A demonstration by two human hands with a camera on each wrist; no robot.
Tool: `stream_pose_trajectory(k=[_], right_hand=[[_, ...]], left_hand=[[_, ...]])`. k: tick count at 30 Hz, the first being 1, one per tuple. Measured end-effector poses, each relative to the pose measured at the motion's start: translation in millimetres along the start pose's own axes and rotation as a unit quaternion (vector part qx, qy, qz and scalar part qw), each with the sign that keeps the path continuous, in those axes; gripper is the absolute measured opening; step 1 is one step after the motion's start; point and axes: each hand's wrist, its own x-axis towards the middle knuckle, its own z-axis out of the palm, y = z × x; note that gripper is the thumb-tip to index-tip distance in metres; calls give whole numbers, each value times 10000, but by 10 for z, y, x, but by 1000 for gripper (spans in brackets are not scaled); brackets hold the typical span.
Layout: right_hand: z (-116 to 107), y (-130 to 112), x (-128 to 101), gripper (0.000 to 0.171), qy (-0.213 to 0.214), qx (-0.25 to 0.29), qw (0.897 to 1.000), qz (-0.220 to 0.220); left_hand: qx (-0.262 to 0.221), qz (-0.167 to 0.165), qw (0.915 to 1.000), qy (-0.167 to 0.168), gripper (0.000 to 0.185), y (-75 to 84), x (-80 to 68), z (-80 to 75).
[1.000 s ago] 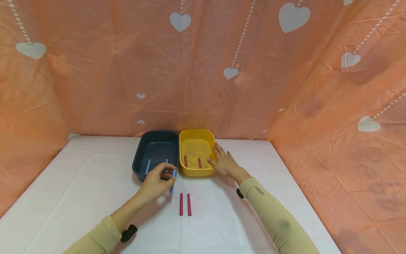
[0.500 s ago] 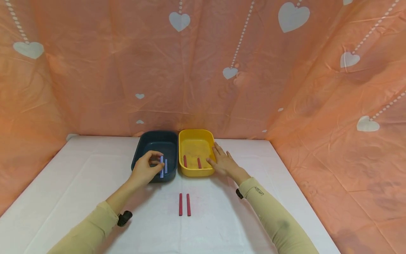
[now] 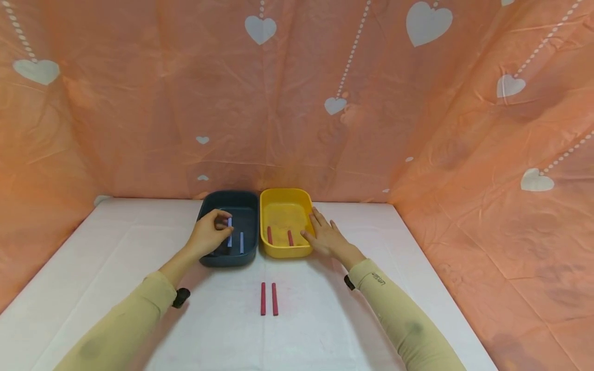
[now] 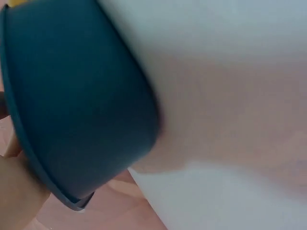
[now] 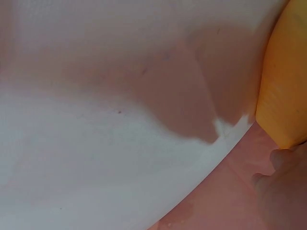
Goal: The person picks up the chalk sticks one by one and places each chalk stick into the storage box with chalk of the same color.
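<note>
In the head view my left hand (image 3: 210,236) pinches a light blue stick (image 3: 229,232) over the dark blue bin (image 3: 234,199), where another blue stick (image 3: 241,242) lies. My right hand (image 3: 324,234) rests with straight fingers against the right side of the yellow bin (image 3: 284,196), which holds two red sticks (image 3: 279,236). Two more red sticks (image 3: 268,298) lie side by side on the white table (image 3: 116,257) in front of the bins. The left wrist view shows the dark blue bin's outer wall (image 4: 81,110). The right wrist view shows the yellow bin's side (image 5: 285,86).
An orange cloth with white hearts (image 3: 297,98) closes in the table at the back and on both sides. The two bins stand touching each other at the table's far middle.
My left hand lifted a blue stick from the table beside the red pair and carried it back over the dark blue bin. My right hand stayed on the yellow bin.
</note>
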Motion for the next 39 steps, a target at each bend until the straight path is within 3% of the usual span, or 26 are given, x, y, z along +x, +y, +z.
stream_pose_trajectory(k=[7, 15, 19, 25, 39], right_hand=[[26, 5, 8, 77, -65, 48, 10000, 3], [3, -3, -2, 77, -58, 47, 10000, -4], [-8, -9, -2, 77, -58, -5, 10000, -9], [1, 6, 3, 77, -37, -21, 10000, 24], [7, 10, 13, 77, -11, -11, 10000, 31]], left_hand=[[763, -73, 9965, -322, 35, -105, 114, 14], [916, -278, 9911, -928, 34, -210, 212, 46], [705, -511, 9897, -1133, 33, -220, 236, 59], [582, -664, 9882, -1251, 32, -246, 276, 90], [1231, -595, 9809, -1387, 30, -216, 273, 134]])
